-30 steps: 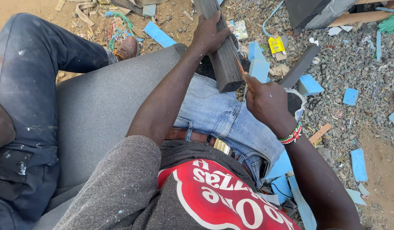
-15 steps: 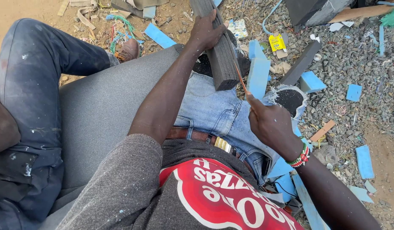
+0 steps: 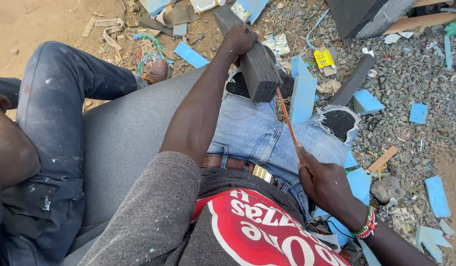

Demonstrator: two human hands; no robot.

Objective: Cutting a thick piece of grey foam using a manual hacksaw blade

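Gravel and bare dirt littered with blue foam offcuts point(image 3: 303, 98) and dark slabs lie beyond the seated person's knees. Fingers of the left hand point(image 3: 239, 41) curl tightly over the top edge of a long dark grey foam block point(image 3: 257, 69), thumb side toward the body, pinning it so its near end rests on the left knee of the pale torn jeans point(image 3: 257, 133). From that hand the forearm runs straight and nearly fully extended back to a grey sleeve point(image 3: 154, 212). The right hand point(image 3: 326, 184) is closed into a fist around the lower end of a thin reddish-brown blade point(image 3: 288, 120); the fingers are pressed together around it, knuckles upward. That blade slants up and away, its far tip meeting the block's near right corner. A beaded wristband point(image 3: 367, 227) circles the right wrist, and the forearm bends back toward the lower right. Another person's dark, paint-flecked trousers point(image 3: 45, 148) fill the left side, beside a grey cushion point(image 3: 119, 138).
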